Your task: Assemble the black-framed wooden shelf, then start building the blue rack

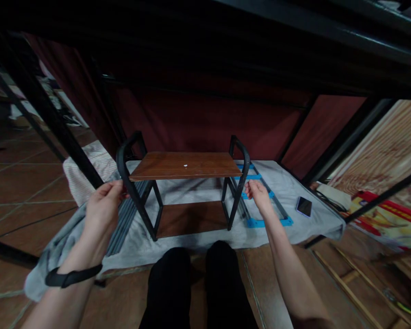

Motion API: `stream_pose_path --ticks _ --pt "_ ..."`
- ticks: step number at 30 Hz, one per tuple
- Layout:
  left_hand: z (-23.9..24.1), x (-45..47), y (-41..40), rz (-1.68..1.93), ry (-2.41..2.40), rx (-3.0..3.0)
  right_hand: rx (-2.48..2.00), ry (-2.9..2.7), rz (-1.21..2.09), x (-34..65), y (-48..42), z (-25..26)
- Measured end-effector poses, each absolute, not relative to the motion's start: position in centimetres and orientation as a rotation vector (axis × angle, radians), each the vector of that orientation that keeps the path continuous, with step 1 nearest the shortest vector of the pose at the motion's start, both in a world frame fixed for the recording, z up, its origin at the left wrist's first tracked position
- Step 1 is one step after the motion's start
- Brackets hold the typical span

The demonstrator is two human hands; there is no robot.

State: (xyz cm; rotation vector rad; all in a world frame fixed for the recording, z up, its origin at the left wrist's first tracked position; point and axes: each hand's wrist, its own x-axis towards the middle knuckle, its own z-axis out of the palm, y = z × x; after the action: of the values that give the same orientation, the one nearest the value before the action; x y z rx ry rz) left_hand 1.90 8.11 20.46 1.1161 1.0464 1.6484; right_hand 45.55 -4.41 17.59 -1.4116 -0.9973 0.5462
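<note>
A small two-tier shelf rack with brown wooden boards (pixel 185 165) and black metal side frames stands on a grey cloth (pixel 296 228). My left hand (pixel 102 205) curls its fingers against the rack's left frame (pixel 130 180), near the top corner. My right hand (pixel 258 194) reaches the right frame (pixel 242 178), fingers bent and touching the black tube. A small white speck lies on the top board. A lower brown board (pixel 190 218) sits near the cloth. A black band circles my left wrist.
Black bars with blue end caps (pixel 267 214) lie right of the rack, grey bars (pixel 123 224) to its left. A phone (pixel 304 206) rests on the cloth. My dark-trousered knees (pixel 195 274) are below. A large black frame stands overhead, with tiled floor around and clutter at right.
</note>
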Motion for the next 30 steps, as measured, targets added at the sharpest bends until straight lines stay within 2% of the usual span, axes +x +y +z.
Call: stream_pose_path --ticks 4,12,18,25,30 --pt "24.8 2.9 8.9 1.730 0.948 1.149 -1.373 -1.079 0.467 44.7 -4.4 22.1" --pt "24.6 2.3 8.5 1.655 1.007 1.095 -1.589 -1.274 0.256 45.3 -4.1 23.2" --pt "24.7 2.0 8.4 1.596 1.061 1.103 -1.567 -1.252 0.344 45.6 -3.7 23.5" --pt "24.6 2.0 8.6 1.577 1.089 1.145 -1.540 -1.053 0.657 44.2 -3.8 25.1" --pt "24.8 1.9 8.5 1.560 1.093 1.174 -1.558 -1.029 0.760 44.2 -3.7 26.4"
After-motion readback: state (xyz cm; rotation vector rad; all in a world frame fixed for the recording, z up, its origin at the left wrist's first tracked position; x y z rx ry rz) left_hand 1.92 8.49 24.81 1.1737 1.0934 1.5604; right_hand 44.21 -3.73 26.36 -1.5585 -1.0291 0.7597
